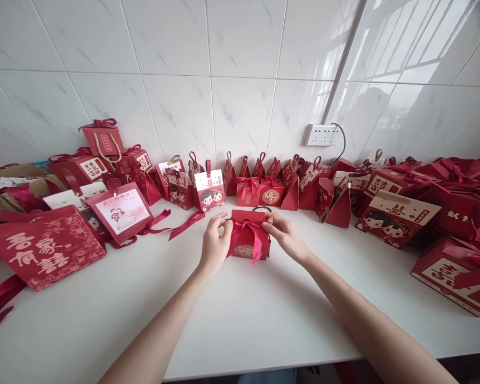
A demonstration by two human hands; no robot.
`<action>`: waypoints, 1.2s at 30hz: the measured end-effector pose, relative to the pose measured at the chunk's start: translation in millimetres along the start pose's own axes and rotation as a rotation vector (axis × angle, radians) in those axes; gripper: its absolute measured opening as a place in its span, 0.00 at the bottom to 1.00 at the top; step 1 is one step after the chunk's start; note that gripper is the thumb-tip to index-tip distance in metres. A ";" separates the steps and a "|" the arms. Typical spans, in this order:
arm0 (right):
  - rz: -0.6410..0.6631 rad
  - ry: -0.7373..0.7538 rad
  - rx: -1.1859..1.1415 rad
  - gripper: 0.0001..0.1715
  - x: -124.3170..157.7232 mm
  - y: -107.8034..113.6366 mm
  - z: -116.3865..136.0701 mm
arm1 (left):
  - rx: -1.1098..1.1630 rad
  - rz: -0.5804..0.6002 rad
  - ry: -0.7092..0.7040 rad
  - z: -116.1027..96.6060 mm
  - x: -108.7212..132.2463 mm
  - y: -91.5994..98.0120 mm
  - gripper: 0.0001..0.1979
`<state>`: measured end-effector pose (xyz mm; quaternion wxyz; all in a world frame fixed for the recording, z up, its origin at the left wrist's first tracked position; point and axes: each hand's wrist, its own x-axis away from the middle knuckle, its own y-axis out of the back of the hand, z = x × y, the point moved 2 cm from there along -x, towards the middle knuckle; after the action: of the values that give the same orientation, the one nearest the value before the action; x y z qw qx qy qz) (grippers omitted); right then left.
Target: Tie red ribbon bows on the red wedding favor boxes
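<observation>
A small red gift box [244, 250] stands upright on the white table [240, 320] near the middle, with a gold round pattern on its front. Tied across its upper front is a crimson ribbon bow [251, 228], its tails hanging down. My left hand [216, 240] is at the box's left side, thumb and fingers closed around the left part of the bow. At the right side, my right hand [286, 234] pinches the right part of the bow near the box's upper edge. A dark loop shows behind the box.
Many red boxes line the tiled wall, including a character-printed box [210, 193]. Large red bags [50, 248] stand at left, beside loose ribbon [186, 225]. Bigger boxes [456, 274] crowd the right. A white power strip [323, 135] is on the wall.
</observation>
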<state>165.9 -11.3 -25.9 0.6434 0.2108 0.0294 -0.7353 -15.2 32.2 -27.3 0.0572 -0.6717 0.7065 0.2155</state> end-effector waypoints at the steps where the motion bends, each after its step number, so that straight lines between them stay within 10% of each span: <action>1: 0.002 0.000 -0.021 0.22 -0.2 -0.1 -0.5 | 0.042 0.028 0.039 -0.4 0.3 -0.5 0.08; 11: 0.036 -0.183 -0.199 0.23 1.4 -3.0 3.4 | 0.141 0.079 0.055 -0.6 1.4 -0.6 0.12; 36: 0.067 -0.121 -0.494 0.18 -2.7 12.2 -6.0 | 0.019 0.039 -0.248 -4.6 4.8 1.8 0.10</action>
<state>179.4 -8.9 -27.6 0.7002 0.0037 0.1628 -0.6951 -16.5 26.0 -24.5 0.1465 -0.6255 0.7088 0.2911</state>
